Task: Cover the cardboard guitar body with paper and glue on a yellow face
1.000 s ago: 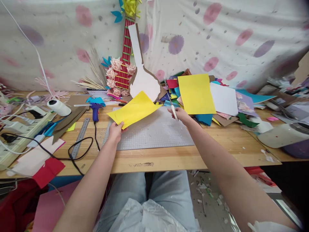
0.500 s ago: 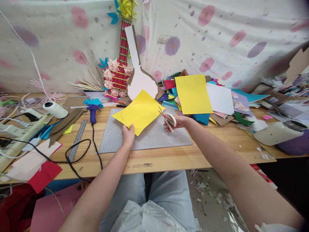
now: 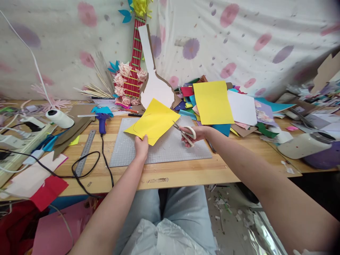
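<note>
Left hand (image 3: 141, 146) pinches a yellow paper sheet (image 3: 153, 121) above the grey cutting mat (image 3: 170, 147); right hand (image 3: 196, 134) grips white-handled scissors (image 3: 185, 132), blades seemingly parted.

Both bare forearms reach forward. The left hand (image 3: 141, 147) pinches with thumb on top. The right hand (image 3: 196, 134) is curled closed, fingers through loops.

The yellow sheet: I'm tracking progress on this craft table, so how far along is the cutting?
Done: a curved pencil outline shows on the yellow sheet. In hand: the left hand pinches the sheet's lower edge above the grey cutting mat, and the right hand holds white-handled scissors, blades open beside the sheet's right edge. Left: no cut shows in the sheet yet, so the outline remains to be cut.
</note>
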{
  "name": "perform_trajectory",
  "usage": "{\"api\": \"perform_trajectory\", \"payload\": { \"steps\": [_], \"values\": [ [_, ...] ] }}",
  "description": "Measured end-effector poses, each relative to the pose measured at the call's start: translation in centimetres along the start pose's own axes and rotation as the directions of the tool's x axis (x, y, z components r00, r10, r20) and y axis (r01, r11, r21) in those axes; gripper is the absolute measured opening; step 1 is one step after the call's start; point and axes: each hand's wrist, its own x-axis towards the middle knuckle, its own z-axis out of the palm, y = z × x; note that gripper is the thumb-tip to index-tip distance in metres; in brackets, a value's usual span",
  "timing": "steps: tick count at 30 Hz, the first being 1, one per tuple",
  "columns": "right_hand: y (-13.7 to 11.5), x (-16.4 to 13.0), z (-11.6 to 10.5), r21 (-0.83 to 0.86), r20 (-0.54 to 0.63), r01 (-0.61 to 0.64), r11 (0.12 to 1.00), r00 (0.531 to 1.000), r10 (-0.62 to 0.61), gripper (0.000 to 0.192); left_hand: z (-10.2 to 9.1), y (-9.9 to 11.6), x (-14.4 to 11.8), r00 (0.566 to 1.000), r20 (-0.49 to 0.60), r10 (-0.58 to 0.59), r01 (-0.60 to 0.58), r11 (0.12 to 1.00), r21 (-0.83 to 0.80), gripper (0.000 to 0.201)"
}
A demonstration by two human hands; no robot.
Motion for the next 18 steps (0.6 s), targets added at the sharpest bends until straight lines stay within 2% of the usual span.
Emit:
{"api": "perform_trajectory", "payload": {
  "steps": [4, 7, 12, 18],
  "values": [
    [-0.7, 1.2, 0.7, 0.063, -0.061, 0.03, 0.998, 0.998, -0.026, 0.057, -0.3, 1.0, -0.4, 0.979, 0.193, -0.071, 0.087, 0.994, -0.072, 0.019],
    [-1.0, 1.7, 0.6, 0.078, -0.065, 0.041, 0.996, 0.997, -0.036, 0.055, -0.6, 1.5, -0.4, 0.952, 0.284, -0.119, 0.146, 0.987, -0.073, 0.021],
    [-1.1, 2.2, -0.2, 0.069, -0.035, 0.028, 0.997, 0.999, -0.026, 0.056, -0.9, 1.7, -0.2, 0.921, 0.347, -0.18, 0.215, 0.974, -0.067, 0.022],
    [-1.1, 2.5, -0.9, 0.1, -0.023, 0.026, 0.995, 0.999, -0.024, 0.057, -0.9, 1.7, -0.2, 0.918, 0.347, -0.19, 0.229, 0.971, -0.073, 0.024]
  ]
}}
